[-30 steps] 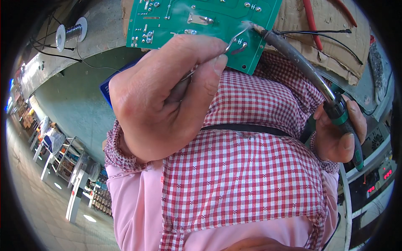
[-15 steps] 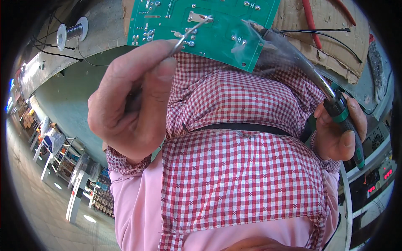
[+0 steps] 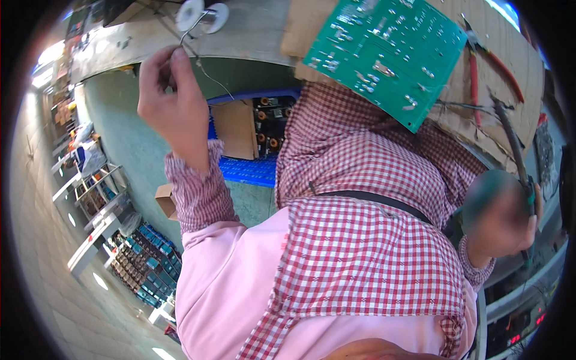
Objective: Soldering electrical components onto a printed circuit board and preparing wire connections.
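At the upper left my left hand (image 3: 174, 102) is raised, thumb and forefinger pinching a silver length of solder wire (image 3: 191, 31) that points up in front of the white solder spool (image 3: 216, 17). On the right my right hand (image 3: 501, 222), partly smeared, grips a soldering iron (image 3: 509, 129) by its handle, the dark shaft slanting upward. The iron's tip is apart from the green circuit board (image 3: 396, 57), which lies solder side up between my hands on brown cardboard (image 3: 510, 42).
Red-handled cutters (image 3: 474, 75) lie on the cardboard right of the board, beside a black cable (image 3: 459, 105). Below the bench edge stands a blue crate (image 3: 246, 171) with dark components and a cardboard piece (image 3: 235, 129). Racks of parts (image 3: 144, 264) stand at the left.
My left hand has moved away from the board to the left, toward the spool, still pinching the wire. The iron's tip has drawn away from the board. The view has shifted, revealing the crate.
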`<state>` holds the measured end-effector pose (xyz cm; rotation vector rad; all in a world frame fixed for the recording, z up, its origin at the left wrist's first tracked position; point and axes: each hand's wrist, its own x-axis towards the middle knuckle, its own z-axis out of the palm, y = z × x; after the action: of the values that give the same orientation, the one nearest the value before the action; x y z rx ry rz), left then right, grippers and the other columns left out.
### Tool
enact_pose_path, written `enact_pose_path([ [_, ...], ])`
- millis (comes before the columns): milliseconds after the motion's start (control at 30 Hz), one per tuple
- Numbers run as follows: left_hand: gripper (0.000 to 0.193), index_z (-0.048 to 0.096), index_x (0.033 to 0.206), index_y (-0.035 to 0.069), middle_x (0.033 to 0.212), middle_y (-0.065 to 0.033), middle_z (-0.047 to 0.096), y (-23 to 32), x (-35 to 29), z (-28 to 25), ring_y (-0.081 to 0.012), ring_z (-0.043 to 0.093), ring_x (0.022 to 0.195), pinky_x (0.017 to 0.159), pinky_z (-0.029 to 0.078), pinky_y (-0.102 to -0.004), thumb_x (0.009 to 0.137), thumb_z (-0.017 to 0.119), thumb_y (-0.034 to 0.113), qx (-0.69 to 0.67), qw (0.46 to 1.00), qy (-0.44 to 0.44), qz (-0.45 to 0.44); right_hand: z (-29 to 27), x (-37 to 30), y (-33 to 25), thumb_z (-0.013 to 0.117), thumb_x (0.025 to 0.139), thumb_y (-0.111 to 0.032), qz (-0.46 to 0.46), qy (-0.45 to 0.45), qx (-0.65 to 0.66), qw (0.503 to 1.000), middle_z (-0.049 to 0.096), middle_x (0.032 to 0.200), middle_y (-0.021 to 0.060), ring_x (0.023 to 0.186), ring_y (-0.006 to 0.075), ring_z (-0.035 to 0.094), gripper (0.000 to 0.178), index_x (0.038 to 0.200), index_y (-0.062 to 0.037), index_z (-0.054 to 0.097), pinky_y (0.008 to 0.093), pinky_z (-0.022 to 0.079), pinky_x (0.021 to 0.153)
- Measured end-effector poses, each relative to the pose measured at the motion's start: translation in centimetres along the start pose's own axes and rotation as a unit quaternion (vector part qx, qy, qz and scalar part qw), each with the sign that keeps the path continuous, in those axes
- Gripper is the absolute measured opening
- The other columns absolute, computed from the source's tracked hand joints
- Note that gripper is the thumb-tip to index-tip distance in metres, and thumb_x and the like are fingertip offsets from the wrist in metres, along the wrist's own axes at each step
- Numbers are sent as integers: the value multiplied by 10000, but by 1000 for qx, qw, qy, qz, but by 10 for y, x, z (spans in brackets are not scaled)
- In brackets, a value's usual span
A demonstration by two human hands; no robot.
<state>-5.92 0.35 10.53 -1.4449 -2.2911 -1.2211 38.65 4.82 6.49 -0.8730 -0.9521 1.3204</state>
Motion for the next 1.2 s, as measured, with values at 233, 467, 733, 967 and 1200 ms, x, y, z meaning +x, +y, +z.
enact_pose_path([
  [233,157,677,892,89,743,-121,658,-74,54,1,-274,638,677,623,492,-360,846,601,217,259,963,-44,60,-36,23,-4,401,888,-280,-25,41,-5,999,520,710,89,599,130,424,513,1224,88,523,266,342,543],
  [467,182,685,910,147,823,-135,679,-70,77,-11,-339,649,788,686,500,-422,853,568,274,350,930,-108,34,-53,32,-14,394,882,-284,-46,142,9,989,522,671,84,571,138,412,482,1134,92,562,266,335,545],
  [733,227,639,992,60,902,-216,652,-105,81,28,-405,621,859,733,482,-476,864,541,220,325,924,-172,104,-47,45,-27,520,888,-209,-54,273,107,954,598,768,118,641,176,518,250,964,24,571,258,396,541],
  [967,471,468,1229,-54,1220,-263,478,-117,59,76,-415,430,1149,979,330,-465,959,472,331,251,955,-122,105,-103,112,-9,551,905,-231,-78,319,178,928,578,723,92,587,155,501,205,890,-26,538,287,428,577],
  [1200,555,407,1359,5,1309,-262,440,-115,78,100,-395,408,1216,1019,313,-443,970,439,400,193,968,-155,50,-204,213,15,441,952,-239,-48,328,414,848,569,762,169,583,226,538,327,867,71,502,333,525,578],
])
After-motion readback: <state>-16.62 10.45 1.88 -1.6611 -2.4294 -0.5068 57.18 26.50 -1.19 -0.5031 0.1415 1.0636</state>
